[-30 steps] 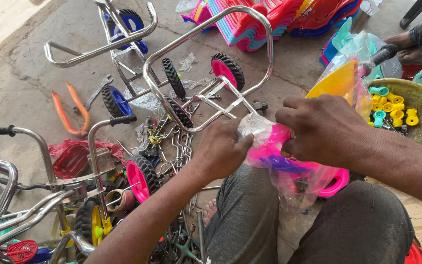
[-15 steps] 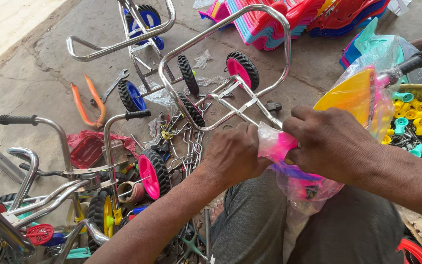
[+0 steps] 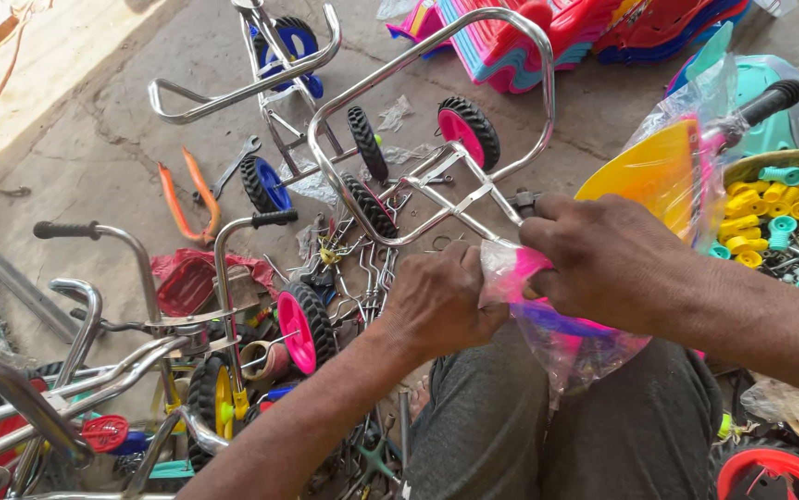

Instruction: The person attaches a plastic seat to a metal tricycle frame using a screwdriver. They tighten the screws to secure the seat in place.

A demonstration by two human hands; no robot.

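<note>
Noted at 3 o'clock: basin (image 3: 742, 167) holding yellow and teal plastic caps (image 3: 793, 208) with loose screws. Clear plastic bag (image 3: 557, 343) at centre, over the lap, containing a pink and purple plastic part, crinkled and partly open at top. Left hand (image 3: 441, 301) closed, pinching the bag's edge. Right hand (image 3: 603, 259) closed over the bag's top. Chrome tricycle frame (image 3: 436, 120) at 12 o'clock, just beyond both hands. Pink wheel (image 3: 302, 329) at 9 o'clock among scattered metal parts.

My left hand (image 3: 441, 301) is curled, fingers pinched tight, forearm coming up from lower left. My right hand (image 3: 603, 259) is knuckles-up just beside it, fingers closed, its forearm entering from the right.
</note>
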